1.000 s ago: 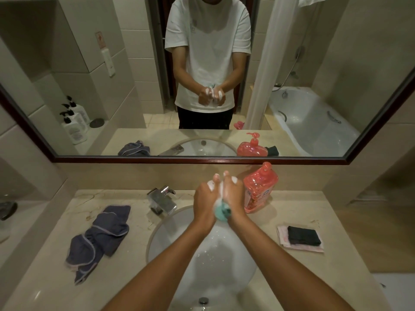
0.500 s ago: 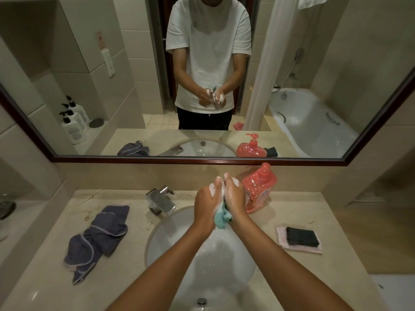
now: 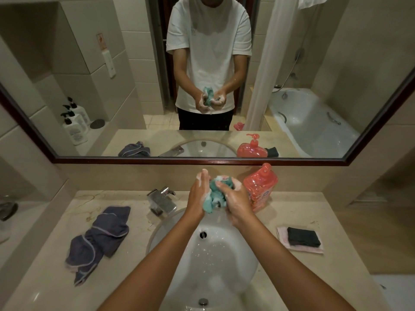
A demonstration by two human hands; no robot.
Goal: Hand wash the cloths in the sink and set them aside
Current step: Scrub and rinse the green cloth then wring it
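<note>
Both hands meet at frame centre above the far rim of the sink: the left hand lies with fingers fairly straight against the left side of a bunched teal cloth, while the right hand curls its fingers and thumb round the cloth's right side, white lather coating both. Cloth and hands are raised clear of the white basin, whose overflow slot and drain show below them between the forearms. Chrome faucet stands at the basin's upper-left edge, just left of the left hand and apart from it. Red pump bottle stands upright against the back wall, just beside the right hand; whether they touch cannot be told. On the beige counter, a crumpled dark blue cloth with pale trim lies at lower left, well apart from the basin rim, with bare stone around it. At right, a folded dark cloth rests on a pink cloth, near the counter's right edge and separated from the basin by open counter. Mirror fills the upper frame, its dark wooden edge running just above the hands.
</note>
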